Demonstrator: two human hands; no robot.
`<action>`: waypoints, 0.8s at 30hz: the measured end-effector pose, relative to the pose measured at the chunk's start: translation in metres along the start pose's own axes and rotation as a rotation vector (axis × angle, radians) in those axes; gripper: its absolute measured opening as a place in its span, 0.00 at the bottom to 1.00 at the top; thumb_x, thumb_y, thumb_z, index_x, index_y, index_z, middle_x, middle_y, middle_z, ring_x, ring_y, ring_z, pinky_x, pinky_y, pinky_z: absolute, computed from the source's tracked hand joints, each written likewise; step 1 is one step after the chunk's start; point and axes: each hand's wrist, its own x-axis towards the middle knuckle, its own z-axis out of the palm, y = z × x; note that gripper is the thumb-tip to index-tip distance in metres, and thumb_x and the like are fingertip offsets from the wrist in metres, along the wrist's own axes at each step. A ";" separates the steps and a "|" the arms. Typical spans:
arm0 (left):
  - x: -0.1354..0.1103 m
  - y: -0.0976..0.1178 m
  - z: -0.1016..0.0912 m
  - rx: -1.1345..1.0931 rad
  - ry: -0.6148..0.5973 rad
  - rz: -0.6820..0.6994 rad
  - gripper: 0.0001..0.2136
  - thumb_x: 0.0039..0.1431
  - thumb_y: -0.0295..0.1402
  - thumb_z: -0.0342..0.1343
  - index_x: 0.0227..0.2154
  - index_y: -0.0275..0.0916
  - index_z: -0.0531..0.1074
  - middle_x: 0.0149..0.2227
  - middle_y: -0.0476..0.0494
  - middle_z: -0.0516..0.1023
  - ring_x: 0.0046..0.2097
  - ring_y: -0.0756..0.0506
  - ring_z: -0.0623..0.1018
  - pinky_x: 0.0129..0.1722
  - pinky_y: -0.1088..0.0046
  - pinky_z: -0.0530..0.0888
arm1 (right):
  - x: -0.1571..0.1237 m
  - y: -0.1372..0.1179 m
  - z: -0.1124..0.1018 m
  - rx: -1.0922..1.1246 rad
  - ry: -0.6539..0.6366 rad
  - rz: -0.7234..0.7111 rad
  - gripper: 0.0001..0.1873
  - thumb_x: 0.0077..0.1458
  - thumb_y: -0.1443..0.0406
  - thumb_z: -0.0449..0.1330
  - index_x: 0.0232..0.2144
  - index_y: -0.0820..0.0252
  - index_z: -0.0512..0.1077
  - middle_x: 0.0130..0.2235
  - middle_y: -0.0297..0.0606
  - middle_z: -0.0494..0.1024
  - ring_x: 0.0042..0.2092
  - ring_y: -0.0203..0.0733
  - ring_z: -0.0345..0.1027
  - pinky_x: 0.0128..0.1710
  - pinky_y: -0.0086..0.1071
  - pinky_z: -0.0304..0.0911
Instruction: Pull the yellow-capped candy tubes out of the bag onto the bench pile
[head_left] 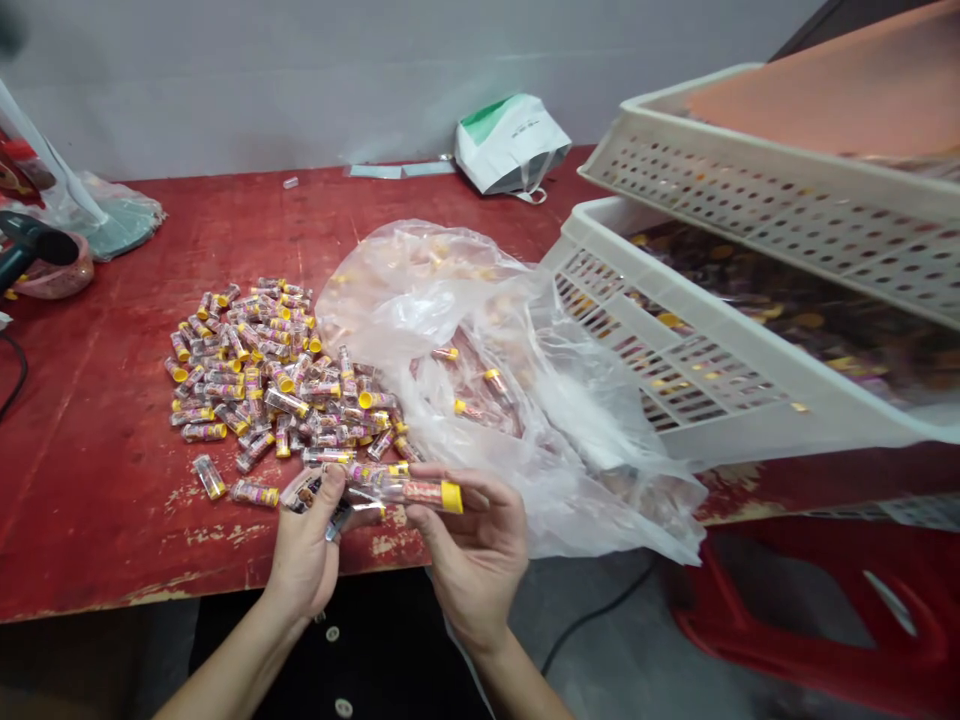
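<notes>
A heap of small clear plastic tubes (255,365) with yellow caps and printed bands lies on the red worktable (97,480). My right hand (472,555) grips one capped tube (420,494) by its yellow end, with the fingers curled around it. My left hand (304,545) pinches another clear tube (311,490) at the heap's front edge. Its exact shape is partly hidden by my fingers. A crumpled clear plastic bag (480,390) with several tubes inside lies just beyond my right hand.
Two stacked, tilted cream perforated crates (750,190) filled with tubes stand at the right, over the table's edge. A white bag (510,145) sits at the far edge. A red plastic stool (810,610) stands on the floor at lower right, and a dark tool (34,245) lies at left.
</notes>
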 end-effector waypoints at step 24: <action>0.006 0.004 0.002 0.057 -0.005 0.057 0.23 0.51 0.38 0.67 0.51 0.43 0.73 0.47 0.40 0.80 0.47 0.41 0.80 0.42 0.65 0.79 | 0.017 0.019 0.006 -0.282 -0.231 -0.198 0.18 0.57 0.75 0.61 0.44 0.47 0.80 0.39 0.37 0.82 0.41 0.42 0.75 0.43 0.39 0.71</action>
